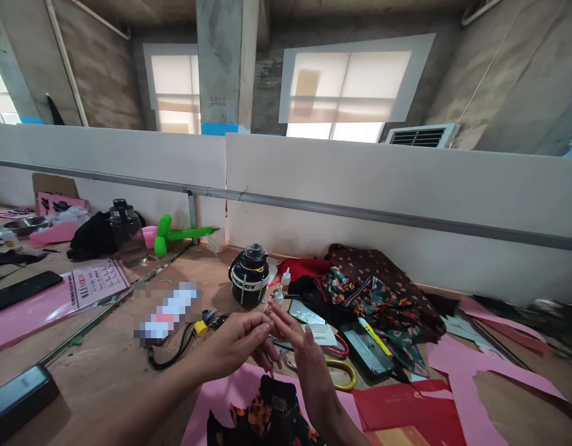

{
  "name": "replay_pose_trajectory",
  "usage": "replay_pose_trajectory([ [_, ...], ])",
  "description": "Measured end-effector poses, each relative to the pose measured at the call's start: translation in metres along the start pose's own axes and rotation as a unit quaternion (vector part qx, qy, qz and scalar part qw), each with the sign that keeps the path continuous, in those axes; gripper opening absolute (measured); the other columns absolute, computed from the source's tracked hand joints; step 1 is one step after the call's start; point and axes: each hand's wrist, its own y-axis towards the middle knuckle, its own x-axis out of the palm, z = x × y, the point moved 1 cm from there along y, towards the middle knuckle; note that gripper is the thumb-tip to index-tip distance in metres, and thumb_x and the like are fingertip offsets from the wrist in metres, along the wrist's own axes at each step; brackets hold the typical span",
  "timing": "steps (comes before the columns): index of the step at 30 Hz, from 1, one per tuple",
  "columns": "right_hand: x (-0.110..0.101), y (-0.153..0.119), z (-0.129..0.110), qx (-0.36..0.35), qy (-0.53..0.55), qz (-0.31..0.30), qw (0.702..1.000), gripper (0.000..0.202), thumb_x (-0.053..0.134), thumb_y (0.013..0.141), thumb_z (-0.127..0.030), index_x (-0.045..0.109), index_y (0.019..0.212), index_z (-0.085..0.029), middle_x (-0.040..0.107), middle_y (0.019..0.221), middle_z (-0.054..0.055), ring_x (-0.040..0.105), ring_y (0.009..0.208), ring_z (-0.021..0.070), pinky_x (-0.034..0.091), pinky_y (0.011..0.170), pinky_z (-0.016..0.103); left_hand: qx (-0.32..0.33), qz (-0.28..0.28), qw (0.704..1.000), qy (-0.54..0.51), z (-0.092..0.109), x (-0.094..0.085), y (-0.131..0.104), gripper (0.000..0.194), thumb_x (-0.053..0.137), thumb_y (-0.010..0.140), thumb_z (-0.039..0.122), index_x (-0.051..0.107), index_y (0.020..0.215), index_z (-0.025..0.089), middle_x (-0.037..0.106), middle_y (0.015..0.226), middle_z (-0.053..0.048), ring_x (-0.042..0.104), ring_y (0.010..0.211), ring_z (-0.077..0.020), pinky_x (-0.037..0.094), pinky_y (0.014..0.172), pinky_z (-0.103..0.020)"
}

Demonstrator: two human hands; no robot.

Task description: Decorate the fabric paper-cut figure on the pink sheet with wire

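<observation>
The left hand (pixel 242 344) and right hand (pixel 307 353) are meeting fingertip to fingertip above the near middle of the desk (pixel 104 365), fingers narrowed into a pinch on something too small to make out. They are hovering just over a piece of dark floral fabric (pixel 267 415) lying on pink paper (pixel 225 396) at the near edge. Just beyond the hands, scissors with red and yellow handles (pixel 339 365) are lying to the right, and a black bottle (pixel 249 275) is standing farther back.

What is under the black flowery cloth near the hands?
The flowery cloth lies on a pink paper sheet on the wooden table. Whatever else sits beneath it is covered.
</observation>
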Motion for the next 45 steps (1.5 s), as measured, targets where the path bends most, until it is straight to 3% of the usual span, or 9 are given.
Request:
replay_pose_trajectory([
  [7, -0.001, -0.002, -0.005, -0.001, 0.007, -0.012, 1.000, 0.054, 0.044, 0.082, -0.067, 0.066, 0.114, -0.030, 0.048, 0.140, 0.002, 0.032, 0.135, 0.0289, 0.013, 0.113, 0.051, -0.002, -0.005, 1.000, -0.005, 0.000, 0.001, 0.000, 0.037, 0.048, 0.088, 0.051, 0.054, 0.086, 0.015, 0.069, 0.070, -0.005, 0.067, 0.060, -0.0134, 0.053, 0.059, -0.024],
  [12, 0.004, 0.000, -0.004, 0.025, 0.080, -0.014, 0.996, 0.063, 0.034, 0.081, -0.073, 0.070, 0.107, -0.028, 0.053, 0.136, 0.003, 0.034, 0.134, 0.0272, 0.010, 0.115, 0.048, -0.007, 0.001, 1.000, -0.021, 0.000, 0.001, 0.001, 0.039, 0.050, 0.085, 0.053, 0.053, 0.081, 0.014, 0.069, 0.067, -0.005, 0.067, 0.058, -0.0144, 0.053, 0.058, -0.025],
  [15, 0.008, -0.002, -0.007, 0.072, 0.139, -0.027, 0.987, 0.067, 0.029, 0.085, -0.070, 0.066, 0.115, -0.023, 0.051, 0.138, 0.005, 0.032, 0.136, 0.0262, 0.012, 0.115, 0.047, -0.005, -0.003, 1.000, -0.029, -0.002, 0.001, 0.002, 0.038, 0.050, 0.086, 0.052, 0.054, 0.082, 0.014, 0.069, 0.066, -0.005, 0.067, 0.057, -0.0150, 0.053, 0.057, -0.025],
  [18, 0.009, -0.006, -0.010, 0.118, 0.204, -0.033, 0.971, 0.066, 0.032, 0.085, -0.069, 0.064, 0.119, -0.021, 0.050, 0.138, 0.005, 0.030, 0.137, 0.0250, 0.011, 0.115, 0.044, 0.000, -0.008, 0.999, -0.033, -0.003, 0.000, 0.003, 0.036, 0.050, 0.087, 0.050, 0.054, 0.083, 0.014, 0.070, 0.067, -0.006, 0.068, 0.059, -0.0154, 0.053, 0.058, -0.025],
  [24, 0.010, -0.006, -0.010, 0.121, 0.221, -0.027, 0.967, 0.067, 0.036, 0.082, -0.070, 0.065, 0.117, -0.020, 0.053, 0.136, 0.006, 0.034, 0.135, 0.0269, 0.013, 0.114, 0.045, 0.022, -0.024, 0.999, -0.012, -0.002, -0.001, 0.002, 0.034, 0.045, 0.091, 0.046, 0.053, 0.088, 0.013, 0.071, 0.075, -0.008, 0.068, 0.063, -0.0152, 0.053, 0.060, -0.025],
  [28, 0.008, -0.006, -0.009, 0.105, 0.192, -0.018, 0.976, 0.066, 0.035, 0.083, -0.069, 0.065, 0.117, -0.022, 0.053, 0.136, 0.005, 0.033, 0.135, 0.0267, 0.011, 0.115, 0.045, 0.033, -0.034, 0.999, 0.012, -0.003, -0.002, 0.002, 0.033, 0.041, 0.093, 0.044, 0.053, 0.090, 0.014, 0.070, 0.079, -0.008, 0.067, 0.066, -0.0147, 0.054, 0.064, -0.026],
  [34, 0.003, -0.003, -0.007, 0.032, 0.054, 0.014, 0.998, 0.059, 0.042, 0.080, -0.071, 0.071, 0.107, -0.028, 0.055, 0.134, 0.003, 0.034, 0.134, 0.0278, 0.009, 0.115, 0.045, 0.029, -0.026, 0.999, 0.016, -0.007, -0.002, 0.003, 0.034, 0.045, 0.091, 0.046, 0.054, 0.090, 0.013, 0.068, 0.078, -0.007, 0.068, 0.066, -0.0150, 0.055, 0.064, -0.028],
  [40, 0.003, -0.004, -0.008, -0.003, -0.010, 0.006, 1.000, 0.056, 0.040, 0.083, -0.068, 0.067, 0.113, -0.030, 0.052, 0.137, 0.002, 0.034, 0.133, 0.0287, 0.012, 0.115, 0.048, 0.024, -0.015, 1.000, 0.003, -0.008, -0.001, 0.004, 0.035, 0.048, 0.089, 0.047, 0.055, 0.088, 0.013, 0.066, 0.074, -0.005, 0.066, 0.063, -0.0132, 0.054, 0.063, -0.027],
  [45, 0.004, -0.007, -0.011, 0.020, 0.016, 0.011, 1.000, 0.056, 0.044, 0.082, -0.068, 0.066, 0.115, -0.029, 0.050, 0.138, 0.004, 0.037, 0.132, 0.0300, 0.024, 0.111, 0.049, 0.026, -0.019, 0.999, 0.001, -0.009, -0.002, 0.004, 0.035, 0.047, 0.089, 0.047, 0.056, 0.089, 0.013, 0.067, 0.074, -0.005, 0.067, 0.064, -0.0138, 0.055, 0.064, -0.027],
])
